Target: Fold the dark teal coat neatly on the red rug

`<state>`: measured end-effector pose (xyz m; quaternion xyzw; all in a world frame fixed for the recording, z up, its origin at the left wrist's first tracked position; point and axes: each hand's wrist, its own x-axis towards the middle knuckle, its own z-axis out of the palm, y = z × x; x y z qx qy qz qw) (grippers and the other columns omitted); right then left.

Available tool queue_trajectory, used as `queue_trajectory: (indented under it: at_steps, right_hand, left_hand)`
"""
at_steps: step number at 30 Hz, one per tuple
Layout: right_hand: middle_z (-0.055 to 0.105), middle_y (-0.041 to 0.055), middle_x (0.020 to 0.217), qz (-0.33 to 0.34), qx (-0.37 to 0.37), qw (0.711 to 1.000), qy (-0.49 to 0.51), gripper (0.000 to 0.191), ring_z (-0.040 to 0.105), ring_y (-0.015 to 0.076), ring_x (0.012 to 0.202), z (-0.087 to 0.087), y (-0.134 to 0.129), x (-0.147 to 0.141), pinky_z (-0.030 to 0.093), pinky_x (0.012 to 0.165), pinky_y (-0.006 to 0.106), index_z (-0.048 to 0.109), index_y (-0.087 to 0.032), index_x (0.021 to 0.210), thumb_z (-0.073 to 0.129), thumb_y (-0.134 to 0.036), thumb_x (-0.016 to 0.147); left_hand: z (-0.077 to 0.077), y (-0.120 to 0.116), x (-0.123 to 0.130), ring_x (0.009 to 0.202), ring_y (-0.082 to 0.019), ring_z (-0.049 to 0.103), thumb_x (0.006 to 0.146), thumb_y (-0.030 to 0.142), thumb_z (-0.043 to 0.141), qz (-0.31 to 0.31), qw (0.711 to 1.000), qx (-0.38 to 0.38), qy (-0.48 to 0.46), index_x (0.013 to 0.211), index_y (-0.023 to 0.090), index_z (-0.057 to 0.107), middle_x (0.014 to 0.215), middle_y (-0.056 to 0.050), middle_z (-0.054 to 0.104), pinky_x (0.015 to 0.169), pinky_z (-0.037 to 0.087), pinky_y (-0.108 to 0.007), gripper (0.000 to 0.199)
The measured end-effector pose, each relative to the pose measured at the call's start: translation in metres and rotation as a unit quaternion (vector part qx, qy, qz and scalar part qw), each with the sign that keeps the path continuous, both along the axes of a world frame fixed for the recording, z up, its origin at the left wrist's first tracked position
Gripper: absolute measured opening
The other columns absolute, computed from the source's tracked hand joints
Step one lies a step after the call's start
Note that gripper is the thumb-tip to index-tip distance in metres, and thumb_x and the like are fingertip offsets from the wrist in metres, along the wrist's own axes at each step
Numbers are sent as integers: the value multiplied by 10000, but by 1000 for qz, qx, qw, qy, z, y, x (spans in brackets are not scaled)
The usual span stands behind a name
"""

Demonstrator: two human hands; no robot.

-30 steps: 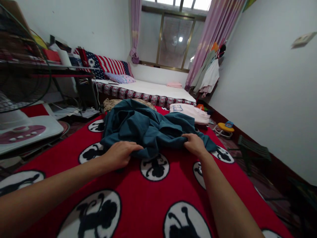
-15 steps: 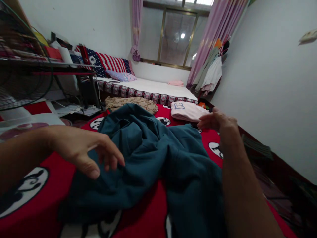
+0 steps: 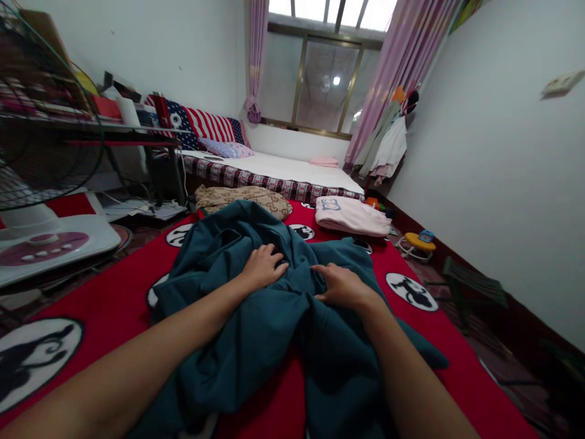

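A dark teal garment (image 3: 269,329) lies rumpled in the middle of the bedspread. Two leg-like parts of it stretch toward me, and its far end is bunched up. On its upper middle rests my left hand (image 3: 264,266), fingers spread over the folds. Just to the right, my right hand (image 3: 340,285) touches the cloth with thumb and forefinger apart; its other fingers are partly hidden. A raised fold of the fabric runs between the two hands.
The red bedspread (image 3: 109,329) has white round patches. Beyond the garment lie a brown patterned cloth (image 3: 242,198) and a folded pale pink cloth (image 3: 351,216). A fan (image 3: 41,122) stands left, a dark folding stool (image 3: 473,281) and a yellow stool (image 3: 418,242) right.
Both hands have come down from above the garment and moved inward onto its middle. The cloth is more gathered there, and the view has tilted up slightly.
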<state>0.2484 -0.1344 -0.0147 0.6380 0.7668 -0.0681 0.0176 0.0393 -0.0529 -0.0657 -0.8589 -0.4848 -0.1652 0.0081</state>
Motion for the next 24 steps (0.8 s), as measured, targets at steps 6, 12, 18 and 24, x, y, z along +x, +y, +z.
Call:
queue_trajectory:
  at_steps: [6, 12, 18, 24]
  right_hand:
    - [693, 147, 1106, -2, 17, 999, 41, 363, 634, 311, 1017, -13, 5, -14, 460, 803, 349, 680, -183, 1053, 678, -345, 728]
    - [718, 67, 830, -7, -19, 993, 120, 185, 634, 214, 765, -8, 11, -15, 445, 639, 270, 685, -162, 820, 683, -279, 677]
    - [681, 98, 914, -223, 273, 871, 341, 310, 637, 217, 789, 65, 61, 57, 508, 701, 347, 633, -132, 1009, 598, -249, 724]
    - [584, 144, 1249, -124, 411, 861, 273, 423, 534, 265, 1176, 37, 60, 54, 402, 1023, 434, 601, -165, 1181, 582, -293, 778]
  left_hand:
    - [-10, 0, 0, 1088, -262, 544, 923, 426, 477, -4, 999, 27, -32, 1058, 225, 712, 1125, -99, 602, 900, 459, -382, 337]
    - [-12, 4, -1, 1043, -271, 563, 905, 409, 517, -7, 998, 19, -67, 1020, 191, 726, 1076, -109, 614, 888, 468, -398, 323]
    - [-15, 4, -2, 1104, -255, 551, 892, 387, 538, -26, 992, 6, -122, 1114, 221, 710, 1182, -83, 614, 963, 442, -396, 326]
    - [-13, 3, -3, 1118, -258, 549, 876, 386, 551, -41, 989, -1, -139, 1079, 246, 725, 1175, -66, 624, 973, 440, -408, 302]
